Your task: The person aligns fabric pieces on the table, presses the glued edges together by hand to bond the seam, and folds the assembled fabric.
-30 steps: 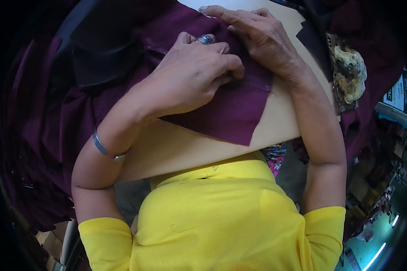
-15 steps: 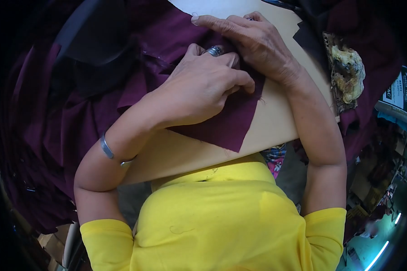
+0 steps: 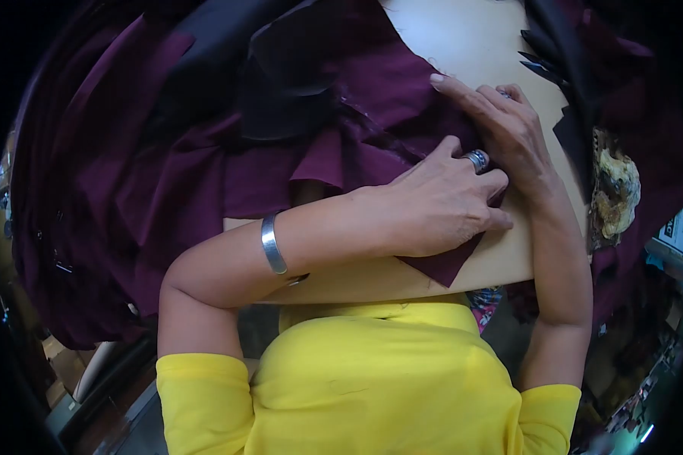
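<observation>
A maroon cloth [image 3: 402, 68] lies over the pale tabletop, its pointed corner hanging down near the front edge. My left hand [image 3: 448, 197], with a ring and a silver bracelet, is closed on this cloth; its fingers are curled and the fingertips are partly hidden. Just beyond it, my right hand [image 3: 512, 140] bends over the cloth's right side. One long digit of that hand reaches to the cloth's edge, while the other fingers are folded, apparently gripping fabric. A creased seam or fold with pale marks runs through the cloth towards my left hand.
The pale table [image 3: 478, 45] has a rounded edge close to my body. Black fabric [image 3: 288, 83] lies on the maroon heap to the left. A rough yellowish lump [image 3: 615, 193] on cardboard sits at the right edge, beside dark cloth and a printed box [image 3: 671, 231].
The whole view has shifted, so the table and cloth appear lower and further right. Both hands have slid rightward across the cloth, staying close together, with my left forearm now more level.
</observation>
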Available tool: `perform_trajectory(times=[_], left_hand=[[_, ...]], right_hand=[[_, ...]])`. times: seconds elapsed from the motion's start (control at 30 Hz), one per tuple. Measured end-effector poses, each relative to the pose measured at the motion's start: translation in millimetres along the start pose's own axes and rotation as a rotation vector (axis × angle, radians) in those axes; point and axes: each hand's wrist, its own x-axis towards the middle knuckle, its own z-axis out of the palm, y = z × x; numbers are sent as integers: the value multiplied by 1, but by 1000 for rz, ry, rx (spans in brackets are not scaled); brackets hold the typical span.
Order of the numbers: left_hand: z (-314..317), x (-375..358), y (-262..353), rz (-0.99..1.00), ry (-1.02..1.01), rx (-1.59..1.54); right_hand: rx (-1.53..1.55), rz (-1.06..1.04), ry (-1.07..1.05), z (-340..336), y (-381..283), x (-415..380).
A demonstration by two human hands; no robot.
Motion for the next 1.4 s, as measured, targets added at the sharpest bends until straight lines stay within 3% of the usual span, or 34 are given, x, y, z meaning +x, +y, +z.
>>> perform_trajectory(times=[0.07,0.1,0.17,0.3,0.47,0.57,0.63,0.77,0.8,1.0,1.13,1.3,1.4], left_hand=[[-11,-4,-2,-36,1,60],[-16,-9,-10,-88,121,72],[-47,-23,-29,-300,35,99],[-57,-64,-69,-338,140,44],[-45,-77,-76,-247,320,-26],[-48,-77,-79,-143,268,109],[-52,-78,-80,-162,190,143],[-57,-78,-84,-212,56,208],[-51,-76,-84,-160,152,247],[-57,-83,-90,-90,120,477],[-73,-70,-64,-216,-2,631],[-19,-12,-12,-69,180,134],[4,-3,-14,-3,228,176]], right_hand=[[45,-25,29,-4,-3,3],[66,-33,43,-5,-3,3],[30,-49,75,1,5,-2],[98,30,97,-9,7,0],[132,96,75,-11,9,-2],[140,147,34,-13,12,-4],[143,213,-37,-16,12,-6],[195,181,18,-12,19,-9],[219,200,25,-11,19,-9],[339,209,70,-13,9,-1],[284,195,116,-1,2,3],[222,107,165,0,4,7],[251,218,94,-16,-2,6]])
